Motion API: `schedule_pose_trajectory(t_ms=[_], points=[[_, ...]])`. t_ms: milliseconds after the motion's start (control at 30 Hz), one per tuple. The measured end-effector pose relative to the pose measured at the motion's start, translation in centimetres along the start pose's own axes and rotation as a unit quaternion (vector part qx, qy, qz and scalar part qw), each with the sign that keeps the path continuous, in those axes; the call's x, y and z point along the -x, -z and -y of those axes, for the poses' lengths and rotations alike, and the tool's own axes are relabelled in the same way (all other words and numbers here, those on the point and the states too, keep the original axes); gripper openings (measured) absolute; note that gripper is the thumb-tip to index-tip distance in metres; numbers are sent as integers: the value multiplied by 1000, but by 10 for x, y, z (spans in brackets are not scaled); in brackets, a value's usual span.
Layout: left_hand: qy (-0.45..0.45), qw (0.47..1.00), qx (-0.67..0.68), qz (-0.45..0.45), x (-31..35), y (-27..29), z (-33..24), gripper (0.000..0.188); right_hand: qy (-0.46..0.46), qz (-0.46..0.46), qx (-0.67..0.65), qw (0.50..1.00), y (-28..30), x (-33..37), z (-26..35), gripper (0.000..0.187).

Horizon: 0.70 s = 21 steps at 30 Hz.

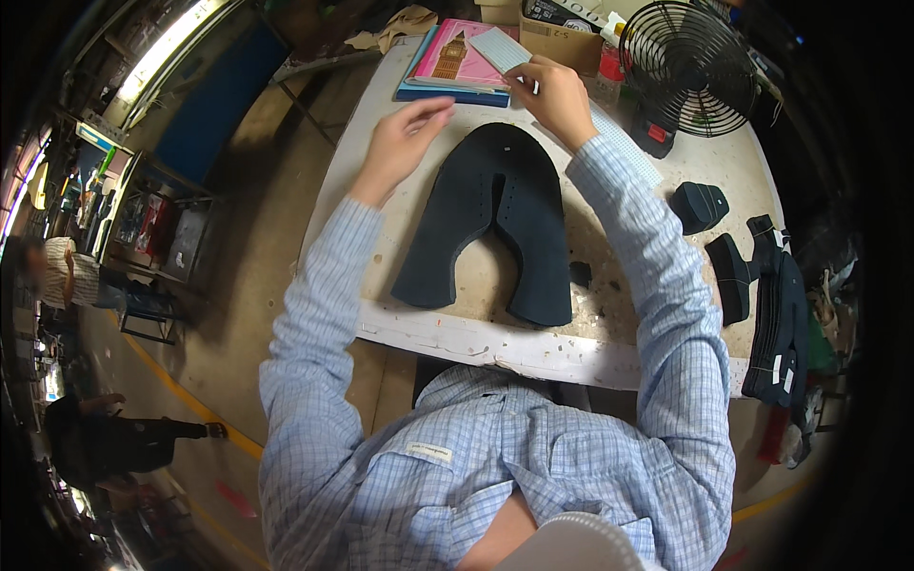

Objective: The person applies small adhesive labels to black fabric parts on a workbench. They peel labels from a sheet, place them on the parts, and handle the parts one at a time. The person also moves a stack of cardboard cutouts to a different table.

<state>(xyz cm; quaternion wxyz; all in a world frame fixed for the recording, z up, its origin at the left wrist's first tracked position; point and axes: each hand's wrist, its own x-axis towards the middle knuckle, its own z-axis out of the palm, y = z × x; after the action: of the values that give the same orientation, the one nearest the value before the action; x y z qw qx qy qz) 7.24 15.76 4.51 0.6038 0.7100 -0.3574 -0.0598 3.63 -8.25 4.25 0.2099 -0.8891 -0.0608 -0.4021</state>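
A black, horseshoe-shaped shoe upper [449,214] lies flat on the white table [381,249], a slit with small holes at its middle and a tiny white mark near its rounded far end. Left of that end, my left hand [400,147] hovers with fingers stretched out, slightly blurred and holding nothing. My right hand [554,98] is beyond the upper, thumb and forefinger pinched at the edge of a pale label sheet [497,48]. That sheet overlaps a pink book [447,57]. A second label sheet [624,145] lies beside my right sleeve.
A black fan [687,67] stands at the far right, near a bottle [610,62] and a cardboard box [562,46]. Bundled black pieces [700,206] and a tied stack of black pieces [779,319] line the right edge. Other people [133,443] are off to the left.
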Motion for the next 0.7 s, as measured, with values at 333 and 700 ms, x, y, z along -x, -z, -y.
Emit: schedule_pose_trajectory(t_ms=[333, 700], points=[[60, 992, 101, 52, -39, -39, 3, 24, -134, 12, -241, 961, 20, 28, 18, 23], [-29, 996, -78, 30, -43, -41, 19, 26, -281, 78, -700, 652, 49, 32, 3, 24]])
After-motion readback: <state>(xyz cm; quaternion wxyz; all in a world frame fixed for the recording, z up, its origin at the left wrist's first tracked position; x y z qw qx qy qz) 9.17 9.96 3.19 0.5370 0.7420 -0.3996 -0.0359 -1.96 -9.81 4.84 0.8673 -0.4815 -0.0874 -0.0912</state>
